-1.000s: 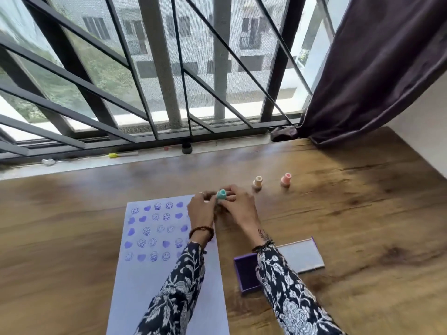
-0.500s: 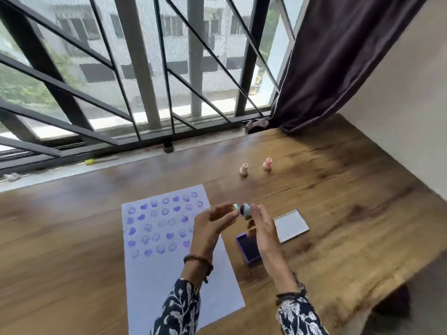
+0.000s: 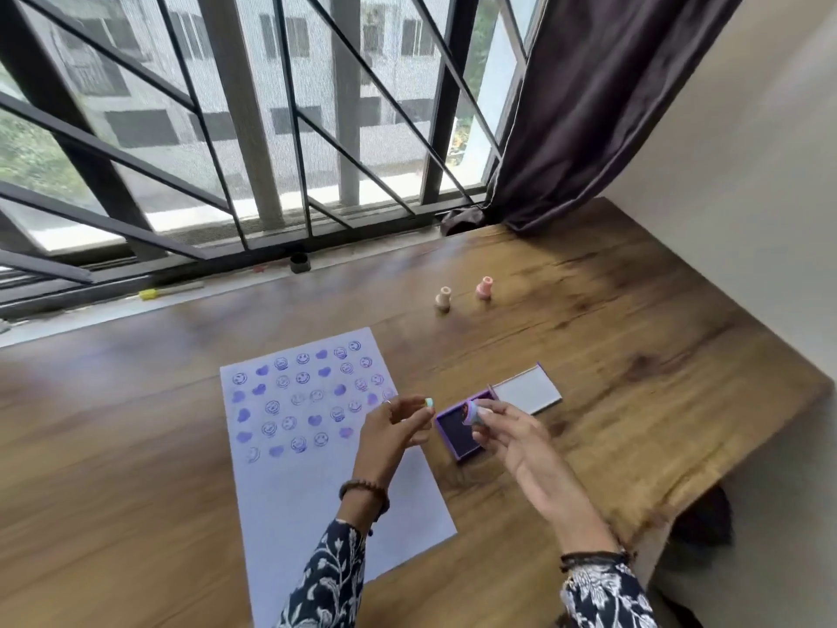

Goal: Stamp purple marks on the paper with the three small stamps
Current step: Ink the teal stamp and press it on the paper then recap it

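A white paper (image 3: 326, 487) lies on the wooden table (image 3: 611, 355), its upper part covered with rows of purple smiley and heart marks (image 3: 308, 396). My right hand (image 3: 512, 439) holds a small teal stamp (image 3: 473, 412) above the open purple ink pad (image 3: 455, 430). My left hand (image 3: 392, 426) pinches the stamp's small teal cap (image 3: 429, 402) over the paper's right edge. Two other small stamps, a beige one (image 3: 443, 298) and a pink one (image 3: 484, 287), stand upright farther back on the table.
The ink pad's white lid (image 3: 527, 391) lies flipped open to the right of the pad. A barred window (image 3: 271, 129) runs along the far edge, with a small black cap (image 3: 300, 262) and a yellow-tipped pen (image 3: 170, 291) on the sill. A dark curtain (image 3: 602, 106) hangs at the right; the table's edge drops off at the right.
My hands have come back from the far side of the paper toward the ink pad and pulled apart, the cap in the left and the teal stamp in the right. The camera view shifted left.
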Action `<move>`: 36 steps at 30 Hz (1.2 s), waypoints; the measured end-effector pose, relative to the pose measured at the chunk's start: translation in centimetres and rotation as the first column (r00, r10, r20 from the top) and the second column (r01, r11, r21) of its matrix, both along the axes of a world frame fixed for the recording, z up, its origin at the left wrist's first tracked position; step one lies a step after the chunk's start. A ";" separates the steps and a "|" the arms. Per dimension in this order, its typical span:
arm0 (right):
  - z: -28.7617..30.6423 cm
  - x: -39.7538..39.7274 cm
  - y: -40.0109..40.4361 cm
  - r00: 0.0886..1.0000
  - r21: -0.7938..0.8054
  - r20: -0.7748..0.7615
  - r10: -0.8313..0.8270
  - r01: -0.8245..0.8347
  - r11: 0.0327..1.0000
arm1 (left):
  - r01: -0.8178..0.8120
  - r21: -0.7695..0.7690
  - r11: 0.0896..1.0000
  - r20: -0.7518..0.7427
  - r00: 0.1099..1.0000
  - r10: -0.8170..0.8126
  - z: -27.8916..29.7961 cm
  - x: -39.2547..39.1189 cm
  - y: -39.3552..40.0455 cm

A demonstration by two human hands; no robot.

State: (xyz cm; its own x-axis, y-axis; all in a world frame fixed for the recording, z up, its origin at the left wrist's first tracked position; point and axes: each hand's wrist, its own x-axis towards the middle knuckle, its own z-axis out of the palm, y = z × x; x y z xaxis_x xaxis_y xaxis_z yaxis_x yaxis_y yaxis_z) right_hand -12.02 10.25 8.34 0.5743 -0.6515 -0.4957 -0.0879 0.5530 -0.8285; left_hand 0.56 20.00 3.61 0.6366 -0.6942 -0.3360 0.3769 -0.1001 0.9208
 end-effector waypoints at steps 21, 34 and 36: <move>-3.2 2.2 -0.7 0.650 -0.594 -0.759 -0.035 -0.670 0.445 | -0.093 0.046 0.995 0.035 0.995 0.091 -0.1 -0.3 2.6; -4.1 9.1 8.0 0.880 -0.710 -0.471 -0.065 -0.334 0.620 | -0.587 -0.052 0.808 -0.280 0.785 0.552 -1.2 5.6 14.3; -4.6 9.4 8.5 0.840 -0.770 -0.535 -0.085 -0.444 0.458 | -0.590 -0.046 0.806 -0.355 0.764 0.539 -1.4 5.8 15.1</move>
